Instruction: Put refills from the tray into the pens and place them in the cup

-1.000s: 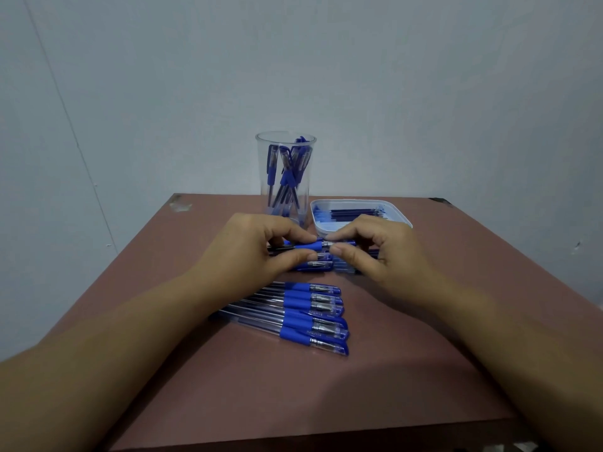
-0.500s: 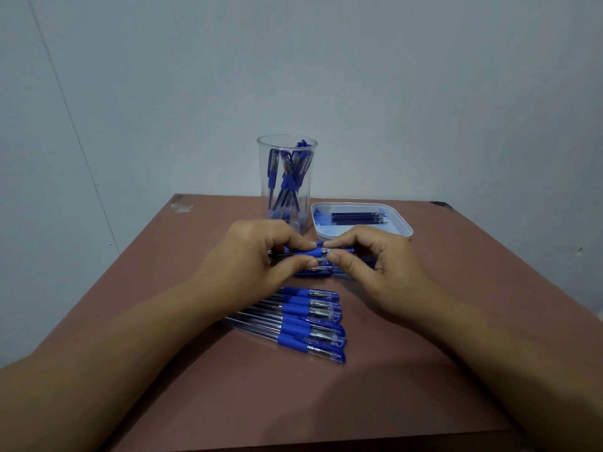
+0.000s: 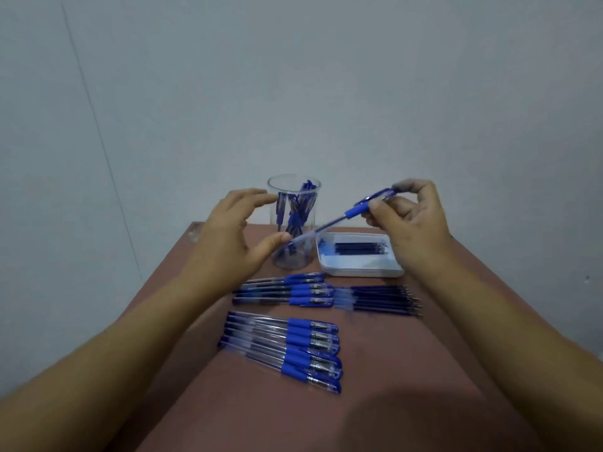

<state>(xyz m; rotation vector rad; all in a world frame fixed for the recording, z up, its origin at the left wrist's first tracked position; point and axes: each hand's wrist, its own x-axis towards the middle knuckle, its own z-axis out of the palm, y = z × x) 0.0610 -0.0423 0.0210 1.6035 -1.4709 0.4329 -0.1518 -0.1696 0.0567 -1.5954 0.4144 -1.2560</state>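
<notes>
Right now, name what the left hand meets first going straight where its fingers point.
Probably the clear cup: the open left hand points at its upper wall. The pen in the right hand ends by the thumb; depth unclear.

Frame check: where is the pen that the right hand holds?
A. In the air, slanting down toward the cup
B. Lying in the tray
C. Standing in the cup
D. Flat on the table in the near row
A: the right hand pinches the pen at its blue-grip end, clear of the table, and the pen's other end slopes down toward the cup, above the tray.
</notes>
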